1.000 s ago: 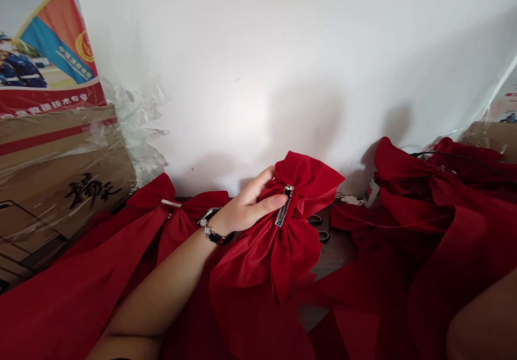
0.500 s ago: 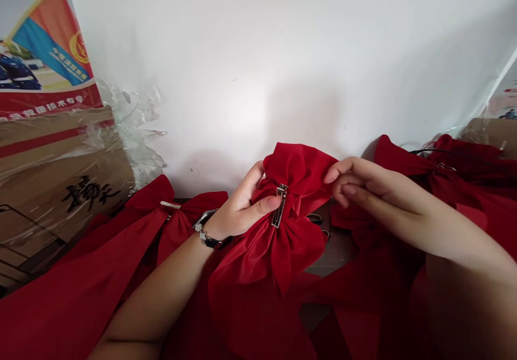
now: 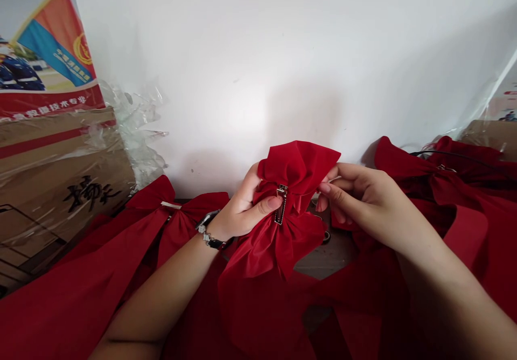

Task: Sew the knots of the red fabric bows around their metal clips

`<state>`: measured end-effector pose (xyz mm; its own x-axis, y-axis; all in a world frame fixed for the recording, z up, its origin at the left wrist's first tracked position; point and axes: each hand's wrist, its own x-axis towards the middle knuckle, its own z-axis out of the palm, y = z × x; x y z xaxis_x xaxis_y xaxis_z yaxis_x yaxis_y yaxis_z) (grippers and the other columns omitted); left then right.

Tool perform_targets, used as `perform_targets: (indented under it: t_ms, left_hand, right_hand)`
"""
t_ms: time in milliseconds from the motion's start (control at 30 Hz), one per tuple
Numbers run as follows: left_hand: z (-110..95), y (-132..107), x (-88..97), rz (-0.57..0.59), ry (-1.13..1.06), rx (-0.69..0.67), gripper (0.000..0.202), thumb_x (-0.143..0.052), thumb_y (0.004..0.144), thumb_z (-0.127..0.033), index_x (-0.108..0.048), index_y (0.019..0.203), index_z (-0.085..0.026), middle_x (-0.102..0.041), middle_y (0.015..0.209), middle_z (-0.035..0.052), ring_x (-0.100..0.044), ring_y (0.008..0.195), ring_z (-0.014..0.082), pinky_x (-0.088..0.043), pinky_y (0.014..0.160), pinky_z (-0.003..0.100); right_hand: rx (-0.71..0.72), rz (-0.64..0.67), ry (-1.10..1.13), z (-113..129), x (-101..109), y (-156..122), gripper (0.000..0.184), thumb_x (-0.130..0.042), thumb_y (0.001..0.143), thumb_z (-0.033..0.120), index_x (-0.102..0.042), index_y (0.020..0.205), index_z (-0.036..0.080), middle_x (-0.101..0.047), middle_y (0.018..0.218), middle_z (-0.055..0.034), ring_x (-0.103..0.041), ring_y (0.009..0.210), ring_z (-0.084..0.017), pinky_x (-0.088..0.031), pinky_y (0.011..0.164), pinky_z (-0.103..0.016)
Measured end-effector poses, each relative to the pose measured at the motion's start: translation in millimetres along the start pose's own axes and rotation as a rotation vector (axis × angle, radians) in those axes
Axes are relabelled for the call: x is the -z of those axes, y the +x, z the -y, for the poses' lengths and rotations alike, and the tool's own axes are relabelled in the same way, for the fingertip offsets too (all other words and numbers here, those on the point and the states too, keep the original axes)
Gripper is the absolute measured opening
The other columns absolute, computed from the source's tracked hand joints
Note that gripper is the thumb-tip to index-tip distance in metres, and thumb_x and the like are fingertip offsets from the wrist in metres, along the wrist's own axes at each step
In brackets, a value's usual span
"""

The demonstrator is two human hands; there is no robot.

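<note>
My left hand grips a red satin bow around its gathered middle, thumb lying across the front. A metal hair clip sits upright on the bow's knot, just right of my left thumb. My right hand pinches the bow's right loop between thumb and fingers, folding it inward. Long red tails hang down from the bow. A dark bracelet circles my left wrist.
More red bows lie to the left, and another red bow lies to the right. A cardboard box wrapped in plastic stands at left below a printed poster. A white wall rises behind. A black cable crosses the right pile.
My right hand has entered from the right and taken the bow's right loop. The loop is now folded inward, so the bow looks narrower. My left hand stays on the knot.
</note>
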<state>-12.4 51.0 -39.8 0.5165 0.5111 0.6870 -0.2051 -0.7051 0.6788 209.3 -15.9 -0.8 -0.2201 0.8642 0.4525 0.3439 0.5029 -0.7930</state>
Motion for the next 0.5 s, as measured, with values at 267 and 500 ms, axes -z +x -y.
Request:
perform_targets:
  t_ms: [267, 500]
  left_hand:
    - [-12, 2, -9.8, 0.098, 0.049, -0.120, 0.049, -0.060, 0.089, -0.030, -0.038, 0.133, -0.030, -0.058, 0.114, 0.0057, -0.061, 0.101, 0.0182, -0.051, 0.088, 0.030]
    - [-24, 3, -11.4, 0.089, 0.123, -0.083, 0.039, -0.058, 0.090, -0.037, -0.048, 0.125, -0.023, -0.060, 0.108, 0.0064, -0.060, 0.097, 0.0194, -0.050, 0.087, 0.030]
  right_hand:
    - [0.214, -0.119, 0.232, -9, -27, 8, 0.030, -0.073, 0.076, 0.043, -0.061, 0.064, 0.019, -0.064, 0.054, -0.0002, -0.061, 0.050, -0.013, -0.053, 0.049, -0.024]
    - [0.290, -0.152, 0.212, -15, -23, 8, 0.029, -0.076, 0.073, 0.044, -0.062, 0.062, 0.021, -0.063, 0.053, -0.0003, -0.059, 0.047, -0.014, -0.052, 0.046, -0.027]
